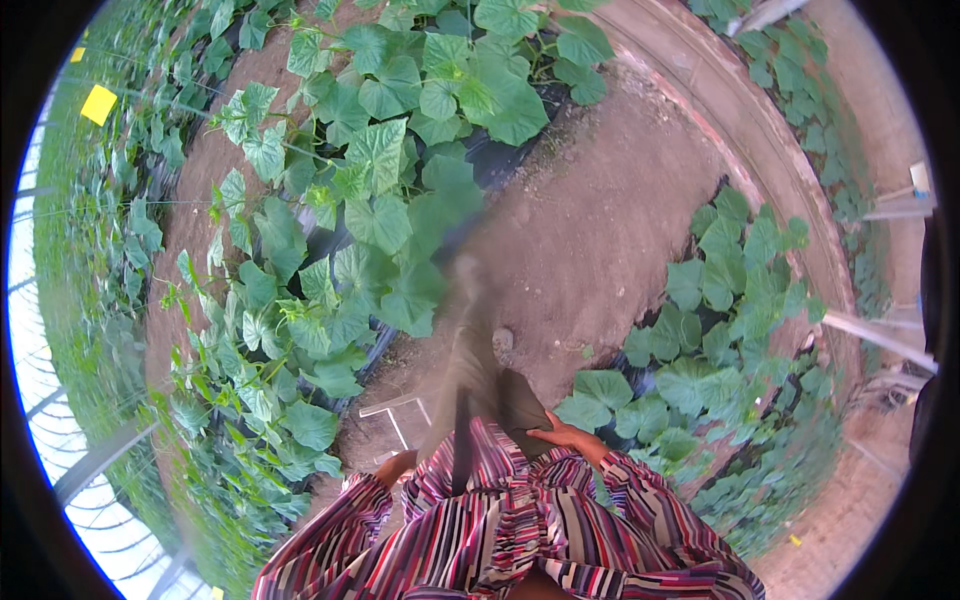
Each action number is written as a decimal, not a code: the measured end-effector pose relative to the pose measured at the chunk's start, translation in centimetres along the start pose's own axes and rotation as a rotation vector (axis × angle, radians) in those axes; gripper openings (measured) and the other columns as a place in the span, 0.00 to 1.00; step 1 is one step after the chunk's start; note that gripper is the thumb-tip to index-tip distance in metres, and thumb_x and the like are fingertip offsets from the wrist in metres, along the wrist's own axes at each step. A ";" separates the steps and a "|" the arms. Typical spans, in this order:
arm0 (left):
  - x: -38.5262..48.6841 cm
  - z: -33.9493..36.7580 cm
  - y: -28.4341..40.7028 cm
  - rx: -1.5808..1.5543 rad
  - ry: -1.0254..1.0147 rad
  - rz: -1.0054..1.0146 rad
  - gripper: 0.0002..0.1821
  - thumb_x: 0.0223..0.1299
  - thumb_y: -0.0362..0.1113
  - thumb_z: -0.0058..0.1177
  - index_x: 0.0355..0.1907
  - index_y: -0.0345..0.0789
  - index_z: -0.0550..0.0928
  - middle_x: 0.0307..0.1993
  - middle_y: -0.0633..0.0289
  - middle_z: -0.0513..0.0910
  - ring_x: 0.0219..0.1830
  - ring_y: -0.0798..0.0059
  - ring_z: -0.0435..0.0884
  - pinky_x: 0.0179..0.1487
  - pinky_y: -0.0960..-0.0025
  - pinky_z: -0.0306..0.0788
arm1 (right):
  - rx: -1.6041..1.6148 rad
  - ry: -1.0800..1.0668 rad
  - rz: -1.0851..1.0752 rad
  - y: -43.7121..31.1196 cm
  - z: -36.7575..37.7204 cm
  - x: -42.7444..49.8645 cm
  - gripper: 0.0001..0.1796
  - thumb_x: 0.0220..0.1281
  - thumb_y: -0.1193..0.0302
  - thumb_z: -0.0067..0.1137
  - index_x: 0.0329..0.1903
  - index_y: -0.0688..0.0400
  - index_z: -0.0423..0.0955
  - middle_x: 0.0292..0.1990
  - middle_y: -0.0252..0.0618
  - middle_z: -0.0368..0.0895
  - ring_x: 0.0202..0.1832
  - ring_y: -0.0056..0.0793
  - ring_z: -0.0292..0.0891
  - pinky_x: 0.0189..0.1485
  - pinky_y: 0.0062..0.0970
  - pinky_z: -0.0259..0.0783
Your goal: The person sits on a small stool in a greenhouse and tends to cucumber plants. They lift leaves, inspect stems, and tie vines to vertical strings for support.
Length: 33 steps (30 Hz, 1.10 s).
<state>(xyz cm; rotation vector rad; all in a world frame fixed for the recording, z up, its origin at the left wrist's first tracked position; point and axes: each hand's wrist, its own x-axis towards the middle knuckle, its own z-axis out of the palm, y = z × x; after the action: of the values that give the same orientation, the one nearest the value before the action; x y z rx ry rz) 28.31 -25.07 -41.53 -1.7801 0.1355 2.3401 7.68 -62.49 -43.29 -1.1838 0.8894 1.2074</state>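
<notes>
My right hand (576,438) is at the side of my olive-brown trousers (474,367), its thumb spread from the fingers and no object visible in it. On the other side, my left hand (397,466) hangs by my striped blouse (480,540), mostly hidden by the sleeve. Just ahead of that hand shows a thin white frame (391,415) low over the soil; whether the hand grips it is unclear. Leafy vine plants (375,202), which look like cucumbers, grow on my left. More such plants (690,382) stand to the right of my right hand.
A bare soil path (577,247) runs between the planted rows, which have black plastic mulch (495,161). A brick-edged channel or walkway (720,120) curves along the far right. Strings (180,201) and a yellow sticky card (98,105) hang at left.
</notes>
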 end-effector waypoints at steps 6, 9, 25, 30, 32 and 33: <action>1.3 -6.1 8.1 -0.032 -0.082 0.037 0.16 0.60 0.34 0.52 0.51 0.34 0.79 0.43 0.47 0.84 0.47 0.53 0.83 0.49 0.54 0.77 | 0.304 -0.061 -0.051 -9.0 -11.3 -4.9 0.59 0.51 0.45 0.71 0.75 0.63 0.47 0.69 0.53 0.60 0.71 0.38 0.57 0.72 0.34 0.56; 1.5 -8.5 11.6 -0.055 -0.133 0.046 0.16 0.60 0.34 0.52 0.51 0.34 0.79 0.43 0.48 0.84 0.47 0.53 0.83 0.49 0.54 0.77 | 0.207 0.107 0.082 -12.7 -16.3 -5.3 0.64 0.48 0.46 0.73 0.76 0.63 0.41 0.70 0.54 0.58 0.72 0.39 0.57 0.72 0.34 0.56; 8.4 -14.7 32.5 -0.378 -0.248 0.102 0.16 0.61 0.35 0.52 0.51 0.34 0.79 0.44 0.48 0.84 0.48 0.54 0.83 0.49 0.55 0.76 | -0.467 0.025 0.084 -27.8 -45.6 -6.0 0.63 0.50 0.48 0.72 0.78 0.56 0.39 0.70 0.62 0.56 0.73 0.53 0.51 0.74 0.42 0.50; 13.6 -14.2 36.5 -0.526 -0.136 0.125 0.15 0.61 0.35 0.52 0.50 0.34 0.79 0.43 0.49 0.84 0.47 0.55 0.83 0.49 0.56 0.76 | -0.189 0.257 0.197 -33.6 -47.3 -2.1 0.48 0.65 0.55 0.61 0.77 0.59 0.44 0.69 0.60 0.59 0.72 0.47 0.54 0.72 0.40 0.54; 15.9 -14.0 37.3 -0.584 -0.085 0.131 0.15 0.61 0.35 0.52 0.50 0.34 0.79 0.43 0.49 0.84 0.47 0.56 0.83 0.49 0.56 0.76 | -0.477 0.269 -0.114 -37.5 -46.0 3.1 0.36 0.69 0.62 0.56 0.74 0.60 0.53 0.67 0.55 0.63 0.70 0.45 0.59 0.71 0.40 0.56; 16.8 -13.9 37.5 -0.620 -0.047 0.133 0.15 0.61 0.35 0.52 0.50 0.34 0.79 0.42 0.49 0.84 0.47 0.56 0.83 0.49 0.56 0.76 | -0.599 0.287 -0.234 -39.4 -44.7 5.9 0.34 0.68 0.63 0.57 0.71 0.60 0.57 0.65 0.53 0.66 0.68 0.46 0.61 0.70 0.41 0.57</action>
<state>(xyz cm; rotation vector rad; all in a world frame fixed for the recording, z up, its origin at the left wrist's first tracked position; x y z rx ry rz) 29.15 -62.64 -63.19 -2.0071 -0.5558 2.7164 51.09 -103.12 -50.33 -1.9244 0.5783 1.1600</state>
